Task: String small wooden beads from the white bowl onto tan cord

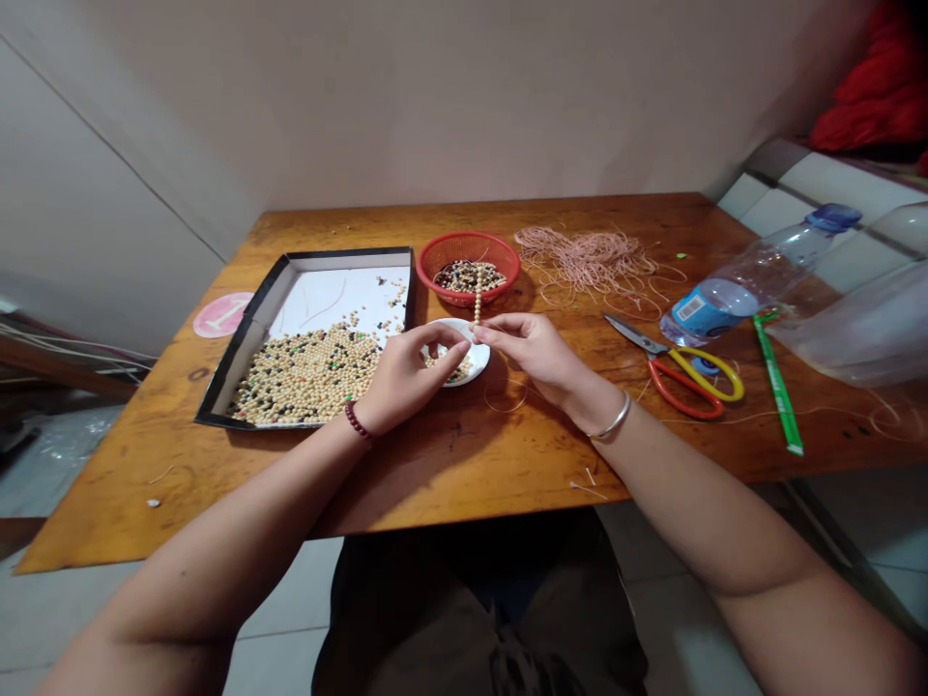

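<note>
An upright strand of cream beads rises from the closed fingertips of my right hand, which pinches its lower end. Close beside it, my left hand has its thumb and fingertips drawn together; whatever they may hold is too small to make out. Both hands are above a small white dish with loose beads, partly hidden by my left hand. A thin cord loops on the table below my right hand. Left of my left hand, a black-rimmed shallow box contains many cream, dark and a few coloured beads.
Behind the dish stands a red plastic basket of mixed beads. A tangle of pink cord lies to its right. Farther right are scissors, a water bottle and a green strip. A pink round disc lies left of the box.
</note>
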`<control>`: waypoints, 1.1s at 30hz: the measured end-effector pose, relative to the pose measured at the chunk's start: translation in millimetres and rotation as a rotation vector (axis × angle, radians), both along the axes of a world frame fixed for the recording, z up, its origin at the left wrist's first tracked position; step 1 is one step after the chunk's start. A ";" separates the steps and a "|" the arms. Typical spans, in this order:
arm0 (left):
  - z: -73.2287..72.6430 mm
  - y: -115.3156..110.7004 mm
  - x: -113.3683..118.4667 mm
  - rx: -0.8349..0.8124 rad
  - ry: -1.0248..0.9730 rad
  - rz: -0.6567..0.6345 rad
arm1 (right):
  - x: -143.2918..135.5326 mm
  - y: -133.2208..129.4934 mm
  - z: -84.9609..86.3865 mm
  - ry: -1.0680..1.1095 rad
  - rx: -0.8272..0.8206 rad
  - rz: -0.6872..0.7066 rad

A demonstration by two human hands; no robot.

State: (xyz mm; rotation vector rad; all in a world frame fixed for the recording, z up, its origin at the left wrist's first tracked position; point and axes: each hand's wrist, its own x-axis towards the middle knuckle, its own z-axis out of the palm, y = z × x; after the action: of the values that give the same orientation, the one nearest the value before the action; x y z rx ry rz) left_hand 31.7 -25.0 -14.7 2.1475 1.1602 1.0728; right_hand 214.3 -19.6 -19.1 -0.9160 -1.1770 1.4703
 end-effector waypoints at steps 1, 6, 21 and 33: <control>0.6 -0.5 0.3 -0.014 0.004 -0.002 | -0.4 -1.1 0.8 0.020 -0.013 0.011; 4.0 0.1 0.8 -0.116 -0.028 -0.027 | -3.4 -5.9 2.7 0.034 -0.003 0.047; 1.1 4.1 -0.7 -0.227 -0.149 -0.083 | -14.2 -15.0 6.4 0.140 -0.091 0.010; 0.6 5.1 -2.0 -0.238 -0.161 -0.083 | -18.9 -11.3 -9.0 0.084 0.087 -0.066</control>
State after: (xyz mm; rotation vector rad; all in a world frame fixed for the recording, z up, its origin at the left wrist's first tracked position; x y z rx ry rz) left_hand 29.7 -19.9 -14.1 1.8736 1.0578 0.9967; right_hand 195.4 -30.9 -28.2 -0.8184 -1.1302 1.3804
